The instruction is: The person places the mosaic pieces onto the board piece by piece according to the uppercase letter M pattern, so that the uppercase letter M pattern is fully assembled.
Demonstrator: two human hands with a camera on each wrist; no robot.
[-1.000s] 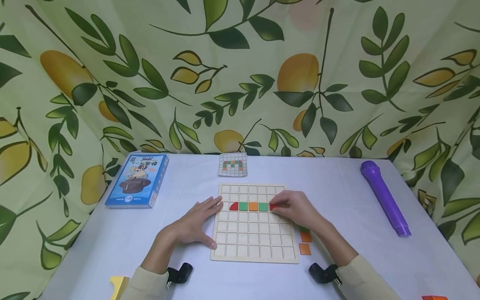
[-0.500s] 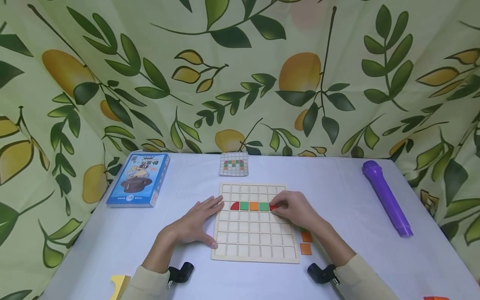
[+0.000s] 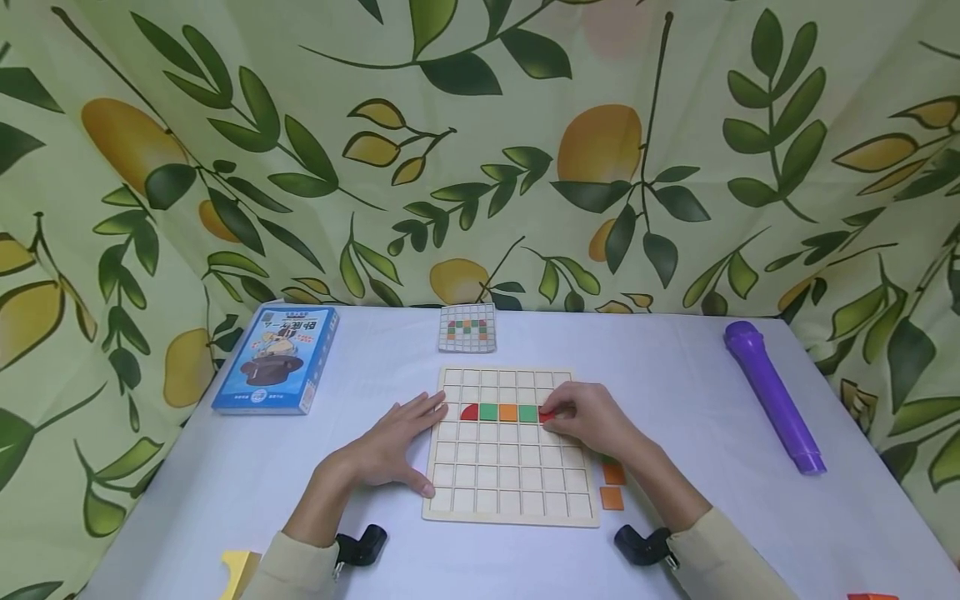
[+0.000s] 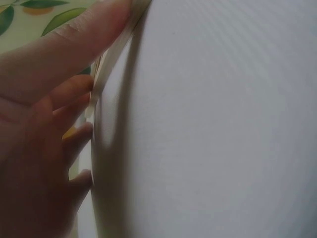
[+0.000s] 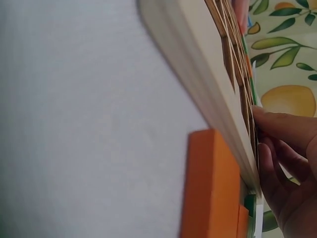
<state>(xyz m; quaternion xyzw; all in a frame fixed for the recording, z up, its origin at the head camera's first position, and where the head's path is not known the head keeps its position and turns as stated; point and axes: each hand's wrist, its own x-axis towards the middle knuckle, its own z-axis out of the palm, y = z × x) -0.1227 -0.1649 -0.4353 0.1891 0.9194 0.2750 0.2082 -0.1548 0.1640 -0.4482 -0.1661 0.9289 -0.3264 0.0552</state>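
A wooden grid board [image 3: 512, 477] lies on the white table. In one row sit a red quarter-round tile [image 3: 470, 412], a green tile [image 3: 488, 412], an orange tile [image 3: 508, 412] and another green tile [image 3: 528, 413]. At the row's right end my right hand [image 3: 597, 422] pinches a red tile [image 3: 546, 414], mostly hidden by the fingers. My left hand [image 3: 386, 452] rests against the board's left edge, fingers spread; its thumb [image 4: 106, 25] touches the edge in the left wrist view. Loose orange tiles [image 3: 612, 498] lie right of the board, partly under my right wrist.
Behind the board stands a small pattern card [image 3: 467, 328] with a coloured grid. A blue box [image 3: 275, 360] lies at the back left, a purple microphone-shaped stick [image 3: 772, 396] at the right. A yellow block [image 3: 240, 573] and a red-orange block [image 3: 872, 597] show at the front.
Both hands have stayed almost still, the right still pinching the red tile in the same cell. The whole view has shifted very slightly.
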